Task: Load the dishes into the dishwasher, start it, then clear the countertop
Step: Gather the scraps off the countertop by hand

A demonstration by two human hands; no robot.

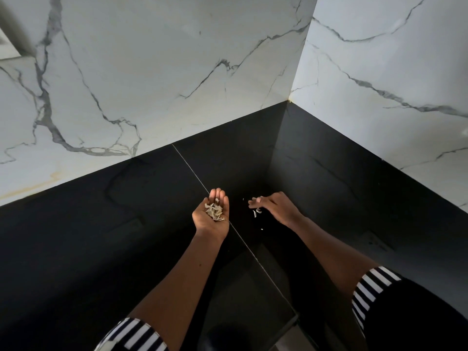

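I cannot identify the pale scraps (pixel 214 212), perhaps peels. At centre frame the left hand (pixel 211 214) lies palm up, loosely cupped, carrying them; the right hand (pixel 274 207) is palm down over loose bits (pixel 256 213) on the black countertop (pixel 101 236), its grip unclear.

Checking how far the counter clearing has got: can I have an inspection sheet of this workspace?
Surface: black countertop, corner section, a thin seam running across it.
Job's things: pale scraps heaped in the left palm; a few loose scraps lie on the countertop.
Clutter: nothing seen.
Grippers: left hand palm up, cupped under the heap; right hand palm down, fingertips at the loose scraps, pinch unclear.
Cables: nothing seen.
Surroundings: white veined marble walls; striped sleeves.
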